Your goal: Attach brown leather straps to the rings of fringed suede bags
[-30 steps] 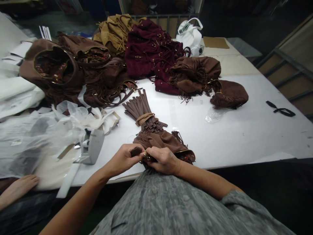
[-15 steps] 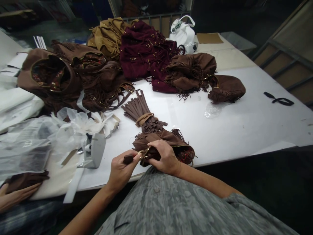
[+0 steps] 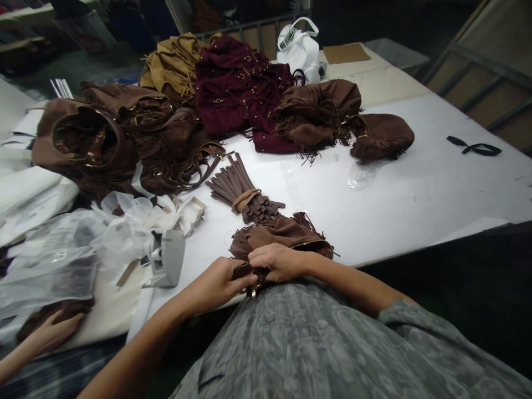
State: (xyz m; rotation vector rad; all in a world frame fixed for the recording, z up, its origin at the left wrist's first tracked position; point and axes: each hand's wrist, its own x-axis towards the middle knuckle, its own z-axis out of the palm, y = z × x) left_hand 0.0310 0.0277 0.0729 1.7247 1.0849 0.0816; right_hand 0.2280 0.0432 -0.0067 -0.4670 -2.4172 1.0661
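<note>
A small brown fringed bag (image 3: 274,233) lies at the table's near edge, its zipped mouth open toward the right. At the bag's left end, my left hand (image 3: 220,285) is closed on a short brown strap (image 3: 242,270). Its thumb presses beside a gold clasp (image 3: 252,289) that hangs just over the edge. Close beside it, my right hand (image 3: 277,261) has its fingers curled onto the bag's brown material; its fingertips are partly hidden. Just beyond the bag lies a bundle of brown strips (image 3: 245,191) tied with a tan band.
A grey tape dispenser (image 3: 168,257) and clear plastic bags (image 3: 58,244) sit on the left. Another person's hand (image 3: 56,330) rests on brown material there. Brown bags (image 3: 83,160), maroon bags (image 3: 228,83) and a white bag (image 3: 299,52) stand farther back. A black strap (image 3: 477,148) lies right.
Both hands have drawn closer together at the bag's left end. The gold clasp has turned downward and sits lower. My right fingers have moved from the clasp onto the bag's material.
</note>
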